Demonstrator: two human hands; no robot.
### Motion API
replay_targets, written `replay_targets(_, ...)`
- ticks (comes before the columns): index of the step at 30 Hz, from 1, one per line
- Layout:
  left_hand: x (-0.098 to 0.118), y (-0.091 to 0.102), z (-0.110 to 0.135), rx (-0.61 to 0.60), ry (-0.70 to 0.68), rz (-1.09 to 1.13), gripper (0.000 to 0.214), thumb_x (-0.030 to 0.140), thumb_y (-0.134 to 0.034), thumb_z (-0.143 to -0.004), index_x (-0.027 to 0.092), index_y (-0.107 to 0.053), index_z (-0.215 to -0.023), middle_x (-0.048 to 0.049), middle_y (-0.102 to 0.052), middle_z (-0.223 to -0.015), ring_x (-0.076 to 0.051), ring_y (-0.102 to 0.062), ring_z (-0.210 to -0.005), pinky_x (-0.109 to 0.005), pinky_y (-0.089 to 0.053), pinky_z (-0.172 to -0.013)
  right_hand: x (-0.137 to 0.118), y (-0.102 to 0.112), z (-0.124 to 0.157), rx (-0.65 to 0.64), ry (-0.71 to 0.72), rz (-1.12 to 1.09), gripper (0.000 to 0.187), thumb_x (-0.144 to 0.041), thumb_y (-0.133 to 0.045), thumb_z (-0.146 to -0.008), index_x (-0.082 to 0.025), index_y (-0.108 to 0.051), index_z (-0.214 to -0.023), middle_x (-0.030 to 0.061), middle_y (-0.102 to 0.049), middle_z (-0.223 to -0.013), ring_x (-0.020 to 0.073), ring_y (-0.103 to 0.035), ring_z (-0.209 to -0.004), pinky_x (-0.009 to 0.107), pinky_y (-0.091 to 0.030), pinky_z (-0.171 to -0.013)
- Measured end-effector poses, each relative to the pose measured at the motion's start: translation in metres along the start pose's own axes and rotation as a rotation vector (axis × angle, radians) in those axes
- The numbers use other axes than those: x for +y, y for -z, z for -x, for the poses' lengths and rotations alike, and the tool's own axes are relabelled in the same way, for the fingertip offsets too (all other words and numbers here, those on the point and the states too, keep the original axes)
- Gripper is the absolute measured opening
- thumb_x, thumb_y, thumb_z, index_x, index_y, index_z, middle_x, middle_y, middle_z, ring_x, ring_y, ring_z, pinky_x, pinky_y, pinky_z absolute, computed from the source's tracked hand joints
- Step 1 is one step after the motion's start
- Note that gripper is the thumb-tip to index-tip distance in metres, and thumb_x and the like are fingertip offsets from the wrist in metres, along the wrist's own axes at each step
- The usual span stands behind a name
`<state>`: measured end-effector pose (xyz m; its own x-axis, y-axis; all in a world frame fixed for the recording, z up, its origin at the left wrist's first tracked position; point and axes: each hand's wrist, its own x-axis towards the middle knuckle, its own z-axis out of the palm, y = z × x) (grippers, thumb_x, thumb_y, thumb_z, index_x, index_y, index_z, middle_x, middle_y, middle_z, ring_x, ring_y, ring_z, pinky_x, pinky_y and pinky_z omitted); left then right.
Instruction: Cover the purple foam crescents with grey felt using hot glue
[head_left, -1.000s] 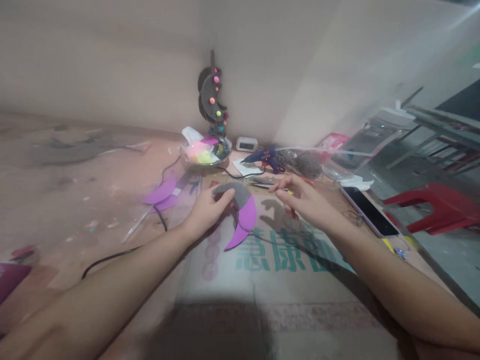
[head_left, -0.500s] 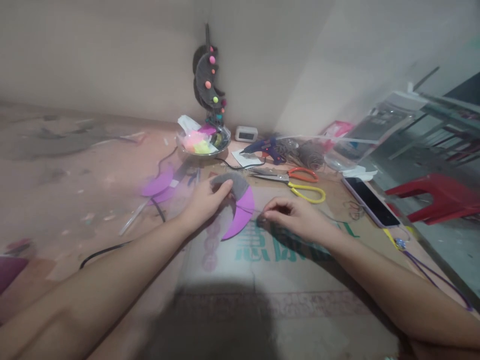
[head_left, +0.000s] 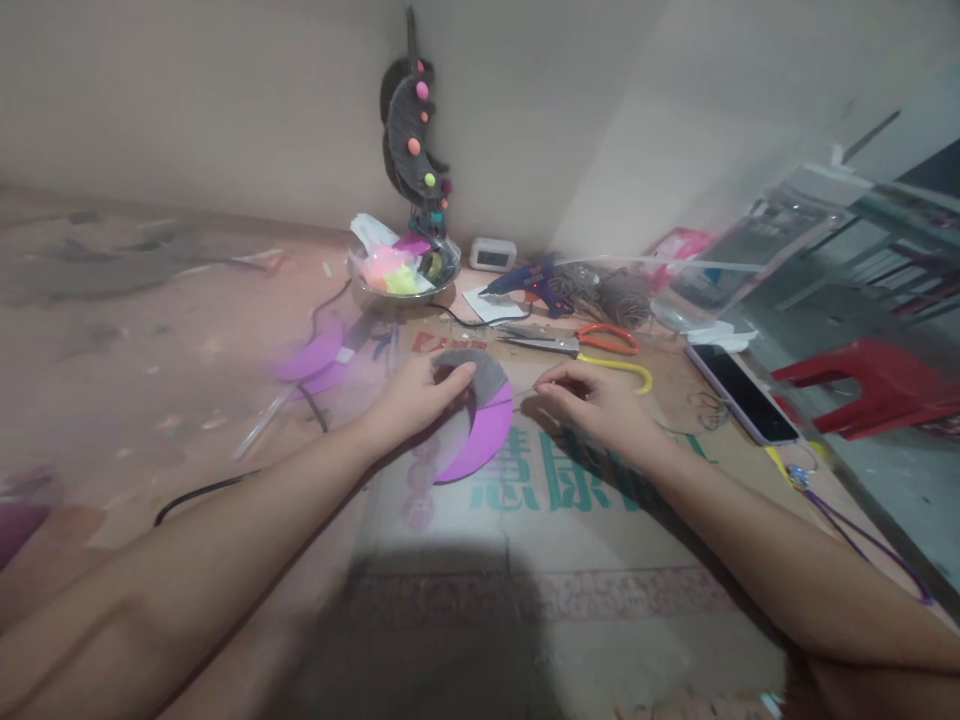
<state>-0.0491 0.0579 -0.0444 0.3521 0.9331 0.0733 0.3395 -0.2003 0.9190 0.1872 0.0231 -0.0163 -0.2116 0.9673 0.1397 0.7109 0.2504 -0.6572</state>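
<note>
A purple crescent (head_left: 480,435) with its upper part wrapped in grey yarn lies on a printed cardboard sheet (head_left: 570,540). My left hand (head_left: 420,395) is closed on the grey end, thumb on top. Just right of the crescent, my right hand (head_left: 592,400) pinches a thin grey strand that runs back to it. Orange and yellow scissors (head_left: 592,345) lie right behind my right hand.
Against the wall stand a finished crescent with pom-poms (head_left: 416,140), a bowl of bright pom-poms (head_left: 397,270), a small clock (head_left: 491,253), a blue glue gun (head_left: 529,283) and a yarn ball (head_left: 622,297). A phone (head_left: 739,390) lies right; purple cut-outs (head_left: 315,360) left.
My right hand came down from above the scissors to the crescent's right edge and pinched the strand. My left hand stayed on the grey end. The view tilted slightly.
</note>
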Motion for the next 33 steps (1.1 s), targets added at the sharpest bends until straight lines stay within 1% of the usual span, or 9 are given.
replay_targets(5,0.001,0.000,0.000,-0.056,0.005,0.047,0.038,0.044,-0.047,-0.085,0.016,-0.053,-0.060,0.0020,-0.053,-0.051,-0.010,-0.048,-0.048,-0.021,-0.035,-0.048,0.001,0.000,-0.002,0.035,-0.028,-0.020,0.021,-0.038,-0.057,-0.083,-0.019,-0.066,-0.081,0.0043,-0.068,-0.080,0.0172,-0.060,-0.072,0.030,-0.046,-0.065)
replay_targets(7,0.001,-0.001,0.001,-0.056,0.007,0.049,0.038,0.044,-0.047,-0.085,0.016,-0.052,-0.061,0.0018,-0.053,-0.052,-0.010,-0.048,-0.048,-0.021,-0.035,-0.048,-0.002,0.000,-0.002,0.015,-0.075,-0.082,0.024,-0.039,-0.057,-0.083,-0.019,-0.066,-0.091,0.0049,-0.068,-0.085,0.0148,-0.058,-0.065,0.028,-0.045,-0.059)
replay_targets(11,0.000,-0.002,0.002,-0.040,0.004,0.058,0.039,0.046,-0.047,-0.085,0.016,-0.052,-0.061,0.0016,-0.052,-0.052,-0.011,-0.047,-0.049,-0.022,-0.036,-0.049,-0.010,-0.004,0.002,-0.118,-0.158,-0.483,0.048,-0.040,-0.059,-0.081,-0.025,-0.049,-0.125,0.0093,-0.056,-0.128,0.0052,-0.048,-0.047,0.025,-0.043,-0.043)
replay_targets(14,0.001,-0.002,0.002,-0.039,0.007,0.069,0.039,0.046,-0.047,-0.085,0.016,-0.052,-0.061,0.0018,-0.051,-0.051,-0.010,-0.046,-0.048,-0.022,-0.035,-0.048,-0.014,-0.010,0.005,-0.243,-0.156,-0.730,0.059,-0.040,-0.060,-0.080,-0.030,-0.036,-0.133,0.0110,-0.046,-0.138,0.0031,-0.047,-0.044,0.028,-0.050,-0.044)
replay_targets(16,0.001,-0.002,0.002,-0.040,0.013,0.081,0.039,0.046,-0.046,-0.086,0.017,-0.051,-0.060,0.0022,-0.050,-0.050,-0.010,-0.044,-0.046,-0.021,-0.034,-0.047,-0.014,-0.012,0.005,-0.318,-0.177,-0.776,0.064,-0.041,-0.061,-0.080,-0.029,-0.031,-0.136,0.0103,-0.055,-0.127,0.0042,-0.048,-0.044,0.031,-0.053,-0.048)
replay_targets(18,0.002,-0.001,0.002,-0.049,0.021,0.097,0.039,0.045,-0.046,-0.086,0.016,-0.051,-0.060,0.0025,-0.048,-0.050,-0.009,-0.042,-0.044,-0.021,-0.033,-0.045,-0.014,-0.012,0.004,-0.350,-0.212,-0.742,0.066,-0.041,-0.061,-0.080,-0.024,-0.031,-0.137,0.0043,-0.065,-0.097,0.0069,-0.050,-0.046,0.032,-0.054,-0.051)
replay_targets(21,0.003,-0.001,0.001,-0.061,0.044,0.130,0.039,0.045,-0.046,-0.085,0.016,-0.050,-0.059,0.0029,-0.048,-0.050,-0.008,-0.041,-0.042,-0.020,-0.032,-0.043,-0.011,-0.008,0.001,-0.324,-0.227,-0.547,0.049,-0.039,-0.062,-0.079,-0.018,-0.050,-0.121,-0.0041,-0.058,-0.064,0.0096,-0.052,-0.050,0.026,-0.049,-0.052)
replay_targets(25,0.002,-0.001,0.000,-0.091,0.076,0.135,0.041,0.047,-0.048,-0.084,0.016,-0.051,-0.058,0.0020,-0.050,-0.050,-0.007,-0.043,-0.042,-0.019,-0.032,-0.041,-0.006,-0.007,-0.001,-0.208,-0.182,-0.356,0.025,-0.039,-0.064,-0.076,-0.017,-0.064,-0.089,-0.0020,-0.057,-0.063,0.0101,-0.052,-0.056,0.024,-0.042,-0.052)
replay_targets(33,0.000,-0.004,0.001,-0.138,0.042,0.090,0.038,0.045,-0.049,-0.084,0.016,-0.053,-0.059,0.0011,-0.053,-0.051,-0.008,-0.046,-0.044,-0.019,-0.035,-0.042,-0.001,-0.010,0.000,-0.114,-0.163,-0.228,0.021,-0.039,-0.061,-0.079,-0.018,-0.065,-0.083,-0.0002,-0.056,-0.065,0.0120,-0.049,-0.056,0.026,-0.039,-0.052)
